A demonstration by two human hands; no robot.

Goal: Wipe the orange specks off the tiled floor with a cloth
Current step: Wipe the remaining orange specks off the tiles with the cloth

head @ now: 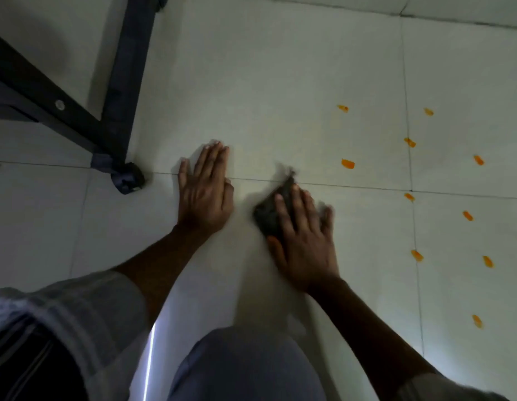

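Your left hand (203, 192) lies flat on the tiled floor (280, 82), palm down, fingers straight and close together, holding nothing. Your right hand (302, 241) rests on a dark cloth (268, 212), fingers straight and slightly spread, pressing it to the floor; the thumb lies along the cloth's near edge. The cloth is blurred, its far corner reaching the grout line (352, 185) that runs across the view. The two hands sit near each other, apart, with bare tile between them. The orange specks (347, 163) lie to the right of the cloth, scattered on both sides of a second grout line running away from you; the closest speck is beyond and right of the cloth, not touching it. Further specks reach the right edge of the view. The tile directly around your hands shows no orange. To your left stands a dark metal frame (127, 82), its foot (128, 179) resting on the floor just left of your left hand. A pale sleeve (86, 311) covers your left upper arm, and a knee in grey fabric (245, 369) fills the lower centre.
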